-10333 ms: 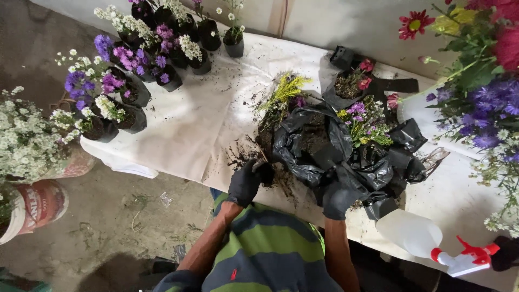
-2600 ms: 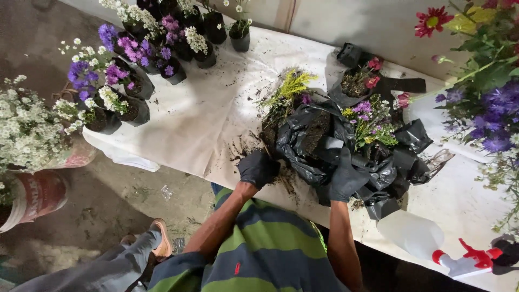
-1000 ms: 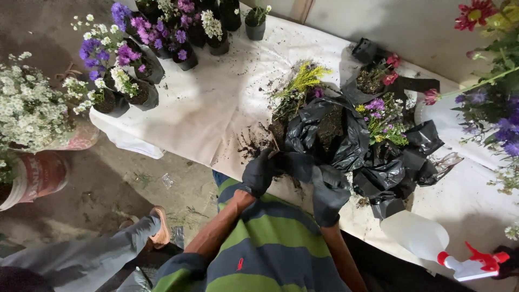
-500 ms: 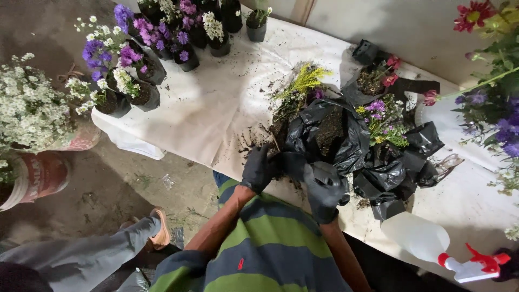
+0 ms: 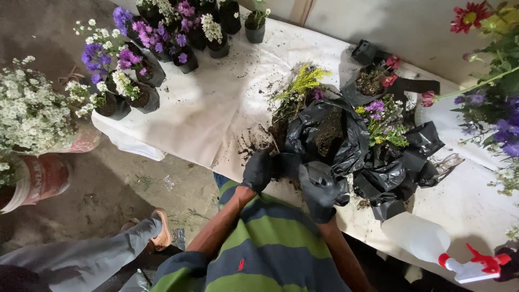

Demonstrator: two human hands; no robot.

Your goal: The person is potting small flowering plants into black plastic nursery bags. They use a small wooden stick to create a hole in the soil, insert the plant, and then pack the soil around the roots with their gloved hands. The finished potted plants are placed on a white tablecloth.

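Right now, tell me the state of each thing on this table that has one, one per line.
Left hand: gloved, gripping the bag's near edge.
Right hand: gloved, gripping the bag too.
Black plastic bag: open, soil inside.
Yellow-green plant: lying on its side, bare-rooted.
Spray bottle: lying down.
Potted purple flowers: upright in black pots.
White table cover: strewn with soil.

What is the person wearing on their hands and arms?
Both hands wear dark, black-looking gloves, the left hand and the right hand, covering the fingers up to the wrists. The forearms are bare, with no long sleeves. The shirt has green and dark blue stripes and a small red mark.
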